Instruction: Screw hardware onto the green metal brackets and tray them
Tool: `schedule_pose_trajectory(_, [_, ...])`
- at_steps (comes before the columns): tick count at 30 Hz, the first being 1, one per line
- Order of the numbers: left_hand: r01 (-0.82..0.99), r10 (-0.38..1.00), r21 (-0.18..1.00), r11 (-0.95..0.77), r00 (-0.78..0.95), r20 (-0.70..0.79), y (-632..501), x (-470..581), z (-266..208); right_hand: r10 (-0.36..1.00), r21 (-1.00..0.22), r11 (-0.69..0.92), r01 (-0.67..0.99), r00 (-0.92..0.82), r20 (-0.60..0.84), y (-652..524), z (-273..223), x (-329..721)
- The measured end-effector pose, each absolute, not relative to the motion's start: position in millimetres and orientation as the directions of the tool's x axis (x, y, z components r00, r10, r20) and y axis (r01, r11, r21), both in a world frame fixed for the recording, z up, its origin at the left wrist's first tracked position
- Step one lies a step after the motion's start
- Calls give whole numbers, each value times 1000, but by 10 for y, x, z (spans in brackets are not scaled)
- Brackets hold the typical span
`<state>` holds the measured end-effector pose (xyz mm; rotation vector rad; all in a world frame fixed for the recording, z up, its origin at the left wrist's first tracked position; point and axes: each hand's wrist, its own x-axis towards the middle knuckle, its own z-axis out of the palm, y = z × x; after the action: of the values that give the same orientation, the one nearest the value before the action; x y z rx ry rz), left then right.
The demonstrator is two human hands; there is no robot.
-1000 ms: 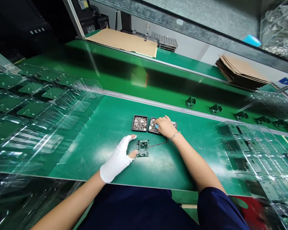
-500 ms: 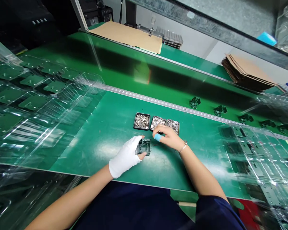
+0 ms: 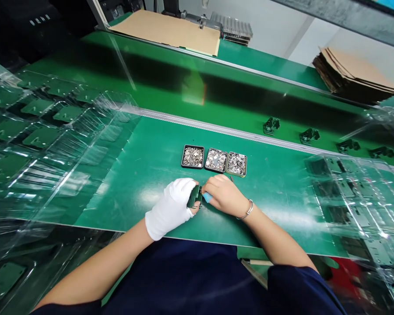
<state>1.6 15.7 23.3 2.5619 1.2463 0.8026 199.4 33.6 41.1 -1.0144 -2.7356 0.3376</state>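
Observation:
My left hand (image 3: 170,208), in a white glove with bare fingertips, is closed around a small dark green frame-like part (image 3: 195,197). The part is turned so a flat side shows. My right hand (image 3: 225,194), blue tape on one finger, is pinched at the part's right edge; whatever sits between those fingertips is hidden. A thin dark tip shows just above that hand. Beyond the hands stand three small black trays of tiny shiny metal pieces: the left tray (image 3: 183,161), the middle tray (image 3: 206,164) and the right tray (image 3: 246,168).
Clear plastic blister trays with green plates (image 3: 36,106) are stacked at left; more blister trays (image 3: 354,192) stand at right. Several dark green assemblies (image 3: 271,126) line the strip behind the metal rail (image 3: 197,127). Cardboard sheets (image 3: 357,76) lie at back right.
My right hand has come from near the trays to the green part, uncovering the middle and right trays. My left hand has tilted the part. The camera view has shifted slightly.

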Motion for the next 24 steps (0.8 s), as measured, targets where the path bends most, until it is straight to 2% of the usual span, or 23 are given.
schedule_pose_trajectory(4, [689, 747, 313, -654, 522, 411, 142, 21, 268, 695, -308, 699, 646, -714, 81, 317, 424, 1984])
schedule_pose_trajectory(10, [681, 716, 287, -674, 507, 480, 91, 49, 236, 734, -415, 631, 655, -677, 49, 291, 416, 1984])
schedule_pose_trajectory(13, [697, 721, 260, -668, 521, 457, 68, 72, 223, 743, -415, 620, 666, -668, 38, 281, 415, 1980])
schedule_pose_trajectory(16, [688, 751, 326, -648, 504, 428, 70, 78, 217, 745, -389, 621, 680, -667, 22, 266, 427, 1966])
schedule_pose_trajectory(21, [625, 810, 516, -586, 432, 396, 97, 54, 179, 804, -327, 556, 764, -594, -20, 227, 468, 1931])
schedule_pose_trajectory(24, [596, 856, 615, -516, 392, 339, 98, 44, 157, 832, -377, 512, 772, -554, -5, 218, 477, 1928])
